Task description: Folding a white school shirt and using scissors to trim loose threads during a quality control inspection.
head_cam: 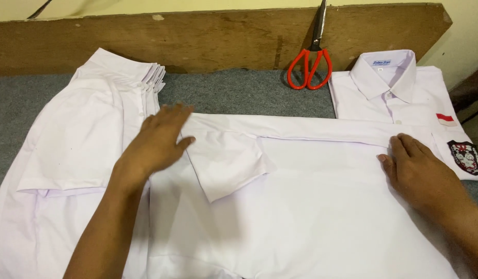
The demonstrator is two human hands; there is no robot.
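A white shirt (311, 206) lies face down across the middle of the frame on a table (239, 90) covered in grey felt-like cloth, its long axis running left to right. Its upper edge is folded over into a straight band that spans from one hand to the other. A short sleeve (226, 165) is turned in over the back of the shirt, left of centre, its cuff pointing toward the lower edge of the frame.

The left hand (156, 139) lies flat with fingers together and extended, palm down, at the left end of that folded band, just beside the sleeve's shoulder seam. The right hand (420, 165) is also flat and open, fingers slightly spread, pressing on the right end of the shirt near the band. Neither hand pinches any cloth; both simply rest on it. The turned-in sleeve is much nearer the left hand, well apart from the right.

At the left of the frame sits a stack of white shirts (89, 155), collars layered toward the top. At the upper right lies a folded white shirt (389, 93), collar up, with a red-and-white patch and a dark badge. Red-handled scissors (311, 62) lean against a wooden board (197, 36) at the table's far edge.
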